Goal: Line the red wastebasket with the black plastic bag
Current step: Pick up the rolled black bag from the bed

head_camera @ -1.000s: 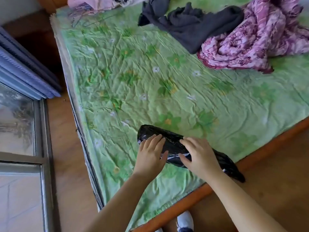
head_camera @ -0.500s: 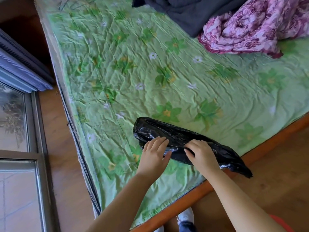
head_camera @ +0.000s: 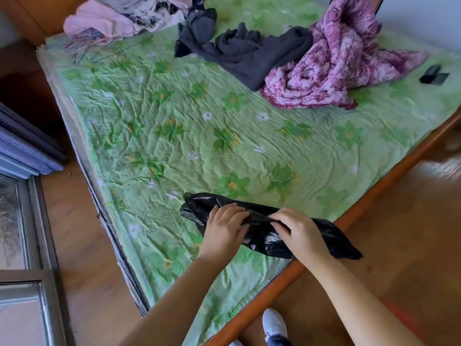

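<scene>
A bed (head_camera: pixel 224 136) covered by a green flowered sheet fills most of the head view, its wooden frame edge running along the near right side, with wooden floor (head_camera: pixel 399 233) beyond it and a narrow strip of floor on the left beside a window frame (head_camera: pixel 30 283). The middle of the sheet lies bare; a dark garment (head_camera: pixel 249 53), a purple flowered blanket (head_camera: pixel 336 63) and pink cloth (head_camera: pixel 112 18) are heaped at the far end. The black plastic bag (head_camera: pixel 262 236), crumpled long, lies at the near edge, its right end overhanging the frame. The left hand (head_camera: pixel 224 228) and right hand (head_camera: pixel 299 233) each have their grip pinched together on the bag's middle. No writing is legible.
</scene>
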Demonstrator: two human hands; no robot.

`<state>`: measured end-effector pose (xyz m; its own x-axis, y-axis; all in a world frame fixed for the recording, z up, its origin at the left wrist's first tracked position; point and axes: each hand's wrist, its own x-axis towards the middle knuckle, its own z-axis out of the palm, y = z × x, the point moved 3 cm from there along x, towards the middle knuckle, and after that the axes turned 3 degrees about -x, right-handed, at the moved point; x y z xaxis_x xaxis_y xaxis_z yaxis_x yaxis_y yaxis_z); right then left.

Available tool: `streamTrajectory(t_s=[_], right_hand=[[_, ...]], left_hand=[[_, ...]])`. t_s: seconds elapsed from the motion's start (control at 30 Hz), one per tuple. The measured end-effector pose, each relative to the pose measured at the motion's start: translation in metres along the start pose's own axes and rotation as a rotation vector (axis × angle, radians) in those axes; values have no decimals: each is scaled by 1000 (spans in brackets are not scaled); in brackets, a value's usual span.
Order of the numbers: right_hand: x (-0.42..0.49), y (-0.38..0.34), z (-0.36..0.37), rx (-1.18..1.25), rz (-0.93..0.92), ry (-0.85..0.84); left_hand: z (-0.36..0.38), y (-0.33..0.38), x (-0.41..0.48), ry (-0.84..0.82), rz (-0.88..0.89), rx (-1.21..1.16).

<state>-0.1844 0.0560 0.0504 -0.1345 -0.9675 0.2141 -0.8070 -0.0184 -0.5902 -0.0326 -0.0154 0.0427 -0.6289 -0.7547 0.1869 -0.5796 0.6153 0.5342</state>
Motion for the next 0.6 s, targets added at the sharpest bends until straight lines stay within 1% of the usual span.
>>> streamTrajectory(t_s=[0.13,0.27,0.43,0.6], right_hand=[[-13,-19,-38,15,54,75],[-37,-38,-71,1,104,141],[-75,-62,-106,-3,182,195],[-107,-89,-125,-13,181,196]], left_hand=[[-32,23,-5,38,90,-16],[-54,48,-15,32,138,-37],[-70,94,-29,-32,232,-141],[-71,137,-43,-91,262,-322]])
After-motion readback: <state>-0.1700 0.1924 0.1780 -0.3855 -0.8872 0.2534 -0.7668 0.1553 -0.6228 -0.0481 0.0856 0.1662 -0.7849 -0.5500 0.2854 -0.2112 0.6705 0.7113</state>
